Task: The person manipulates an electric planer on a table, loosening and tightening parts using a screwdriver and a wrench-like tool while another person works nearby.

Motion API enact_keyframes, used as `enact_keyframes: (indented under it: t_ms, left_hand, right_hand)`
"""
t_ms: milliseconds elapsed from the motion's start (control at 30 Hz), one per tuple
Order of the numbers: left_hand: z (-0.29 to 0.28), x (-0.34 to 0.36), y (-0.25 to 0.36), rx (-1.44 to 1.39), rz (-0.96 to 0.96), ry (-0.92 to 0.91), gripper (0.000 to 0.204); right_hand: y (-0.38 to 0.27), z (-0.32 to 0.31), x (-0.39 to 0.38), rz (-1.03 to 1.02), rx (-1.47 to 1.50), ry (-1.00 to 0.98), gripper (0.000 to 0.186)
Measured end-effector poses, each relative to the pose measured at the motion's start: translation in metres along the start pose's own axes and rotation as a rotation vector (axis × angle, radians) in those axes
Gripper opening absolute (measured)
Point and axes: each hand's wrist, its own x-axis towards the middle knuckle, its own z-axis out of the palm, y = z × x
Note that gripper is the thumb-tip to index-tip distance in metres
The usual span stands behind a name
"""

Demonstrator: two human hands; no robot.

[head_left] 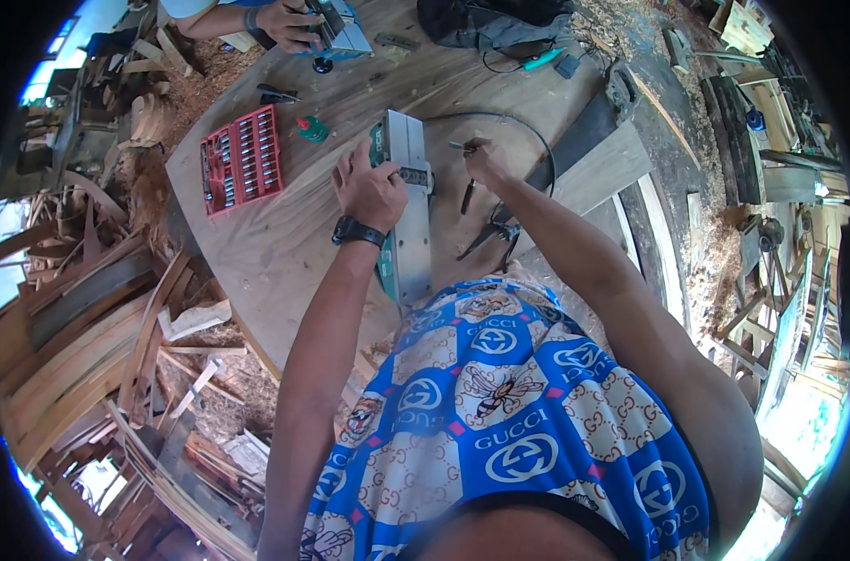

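Note:
A green electric planer (408, 252) lies on the wooden tabletop before me, its long silver sole turned up and the cutter slot showing. My left hand (369, 192), with a dark watch at the wrist, holds the planer's green body, the thumb near the cutter slot. To the right of the planer, my right hand (489, 164) is closed on a small slim metal tool (458, 146) whose tip points at the planer; its kind I cannot make out. Just below that hand is a dark-handled tool (467, 197); whether it touches the hand is unclear.
A red socket set case (242, 159) lies open at the left beside a green bottle (311, 129). A co-worker's hand (289, 25) rests on another planer (343, 35) at the far side. A black cable (548, 150) curves right; a dark bag (486, 21) lies behind. Wood scraps (98, 327) surround the table.

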Motion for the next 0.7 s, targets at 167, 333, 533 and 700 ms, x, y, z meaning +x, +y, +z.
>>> enact_keyframes:
  t_ms: [167, 333, 533, 700]
  left_hand:
    - [0.007, -0.002, -0.006, 0.028, 0.018, 0.054, 0.008]
    - [0.015, 0.002, -0.007, 0.077, 0.078, 0.034, 0.010]
    - [0.008, 0.000, 0.000, 0.008, 0.031, 0.000, 0.017]
    - [0.013, -0.001, -0.010, 0.018, 0.022, -0.001, 0.016]
  right_hand:
    - [-0.027, 0.010, -0.046, -0.781, -0.398, 0.751, 0.026]
    - [-0.070, 0.027, -0.081, -0.692, 0.174, 0.106, 0.016]
    - [-0.090, 0.036, -0.090, -0.432, 0.091, 0.162, 0.021]
    - [-0.074, 0.063, -0.067, -0.568, -0.045, 0.206, 0.024]
